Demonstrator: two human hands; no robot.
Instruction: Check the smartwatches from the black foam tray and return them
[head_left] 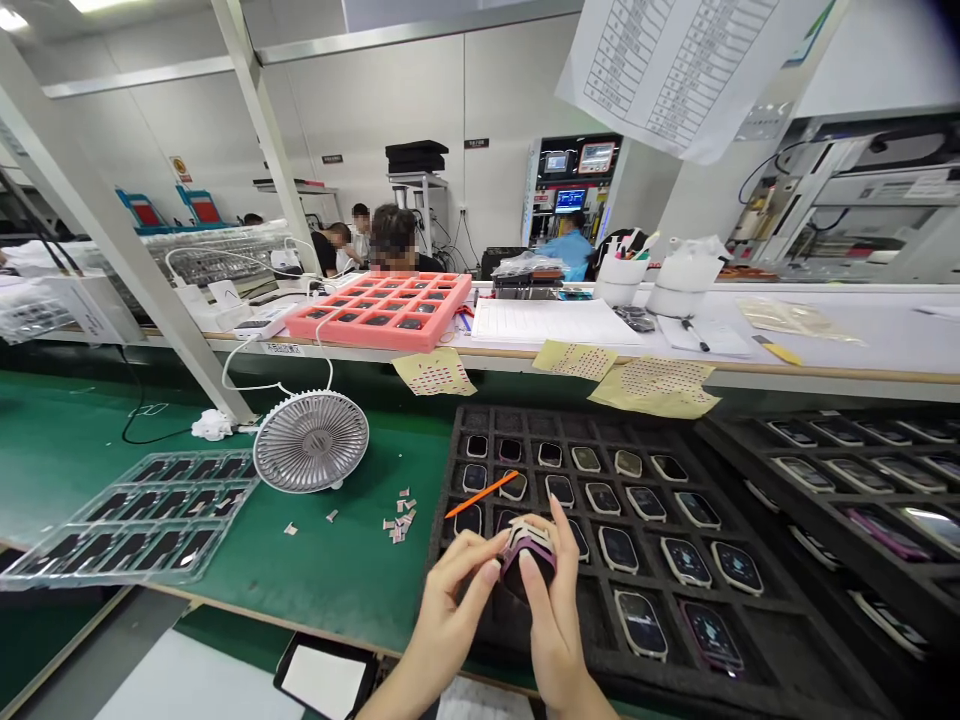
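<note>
Over the front of a black foam tray [585, 590], both my hands hold a small bunch of smartwatch cases [534, 548], one purple and others pale, their dark faces partly covered by my fingers. My left hand [454, 600] pinches the left edge between thumb and fingers. On the other side my right hand [553, 605] grips with the thumb across the front and the index finger pointing up. Rows of smartwatches [619, 548] sit in the tray's compartments around my hands. An orange stick [482, 494] lies slanted across the tray just beyond my left hand.
A second foam tray [825, 440] of watches overlaps at right. Leftward are a round fan [311, 440], scattered small paper-like pieces [401, 520] and a clear plastic tray [202, 545] with dark parts. A pink foam tray [442, 330] rests on the shelf. People sit beyond it.
</note>
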